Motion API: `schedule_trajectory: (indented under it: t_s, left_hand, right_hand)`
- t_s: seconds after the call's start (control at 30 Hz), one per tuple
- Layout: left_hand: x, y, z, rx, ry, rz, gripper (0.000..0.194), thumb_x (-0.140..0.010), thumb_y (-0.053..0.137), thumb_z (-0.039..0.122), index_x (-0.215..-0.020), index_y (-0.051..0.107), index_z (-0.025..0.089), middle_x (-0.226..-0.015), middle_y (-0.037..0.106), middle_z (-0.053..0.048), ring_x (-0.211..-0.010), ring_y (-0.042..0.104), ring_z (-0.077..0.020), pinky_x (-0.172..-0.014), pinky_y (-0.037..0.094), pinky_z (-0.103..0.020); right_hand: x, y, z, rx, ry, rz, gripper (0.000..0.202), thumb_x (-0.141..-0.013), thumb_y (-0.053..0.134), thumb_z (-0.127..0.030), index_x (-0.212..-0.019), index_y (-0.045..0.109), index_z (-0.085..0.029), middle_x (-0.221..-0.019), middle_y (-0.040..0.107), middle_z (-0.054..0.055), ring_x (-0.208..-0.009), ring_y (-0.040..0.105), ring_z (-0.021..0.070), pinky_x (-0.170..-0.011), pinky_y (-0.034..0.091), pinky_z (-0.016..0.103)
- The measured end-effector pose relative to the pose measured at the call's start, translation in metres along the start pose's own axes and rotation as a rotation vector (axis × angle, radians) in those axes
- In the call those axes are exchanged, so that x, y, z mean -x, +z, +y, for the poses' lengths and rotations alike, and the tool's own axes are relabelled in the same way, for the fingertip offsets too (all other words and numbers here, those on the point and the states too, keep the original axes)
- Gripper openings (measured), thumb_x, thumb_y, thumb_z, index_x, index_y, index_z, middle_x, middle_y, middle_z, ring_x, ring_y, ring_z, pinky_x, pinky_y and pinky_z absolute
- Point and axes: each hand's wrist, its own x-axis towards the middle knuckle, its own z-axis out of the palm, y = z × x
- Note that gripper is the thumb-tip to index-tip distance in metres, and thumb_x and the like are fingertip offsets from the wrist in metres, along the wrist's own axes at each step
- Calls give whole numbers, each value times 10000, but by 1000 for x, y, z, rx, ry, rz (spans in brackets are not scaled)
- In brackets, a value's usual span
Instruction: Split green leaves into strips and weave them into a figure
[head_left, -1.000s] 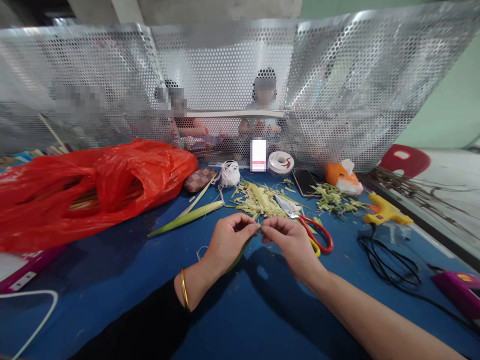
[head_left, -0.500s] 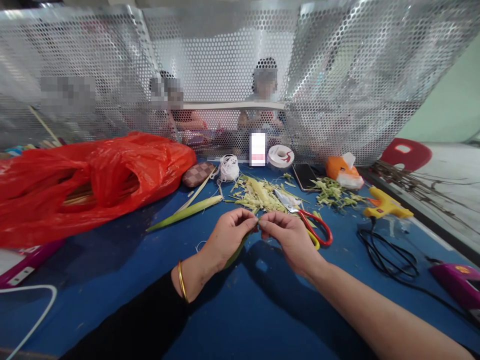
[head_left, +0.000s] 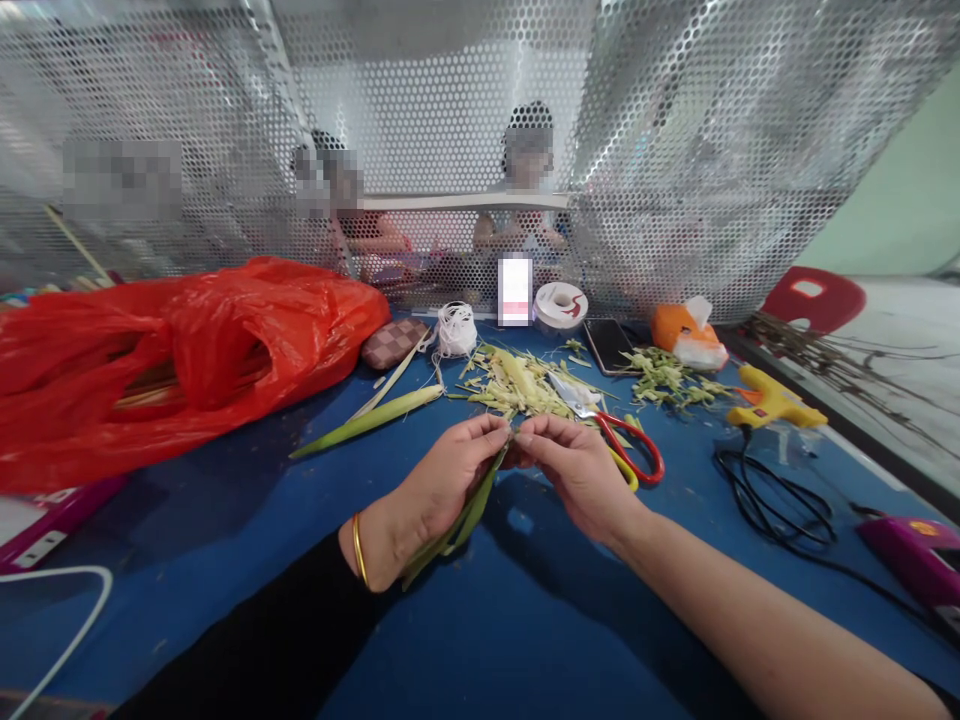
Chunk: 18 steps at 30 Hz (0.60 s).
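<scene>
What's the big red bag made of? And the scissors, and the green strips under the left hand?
Red bag: thin plastic, judging by glossy crinkles. Scissors: shiny, silvery blades, likely metal; smooth red-and-yellow handles, probably plastic. Green strips: long, flat, slightly satiny; perhaps plant leaf.

The leaf is green, the pouch checked in, apparently, two browns.

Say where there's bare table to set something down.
Mostly bare: the blue table between green leaf, black sleeve and right forearm; between that forearm and the black cord; between sleeve, red bag and white cable. Crowded: beyond left hand and right hand, with leaf scraps, scissors, string ball.
</scene>
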Motion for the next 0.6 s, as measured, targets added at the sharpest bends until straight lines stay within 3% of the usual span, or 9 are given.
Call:
schedule_trajectory:
  t_s: [0.23, 0.6]
  left_hand:
    - [-3, -1, -3, -5, 26, 57, 275, -661, 808, 276, -772, 591, 146, -674, 638, 8, -644, 595, -111, -654, 445, -233]
    - [-3, -2, -6, -222, 80, 117, 222, -755, 710, 324, -786, 551, 173, -597, 561, 40, -494, 489, -79, -487, 406, -209]
  right_hand:
    - [1, 2, 0, 40, -57, 1, 148, -684, 784, -281, -681, 673, -183, -626, 644, -30, -605, 598, 111, -659, 494, 274]
    - [-2, -2, 4, 182, -145, 21, 144, -685, 772, -293, -733, 676, -197, -690, 652, -19, -641, 596, 129, -671, 502, 297]
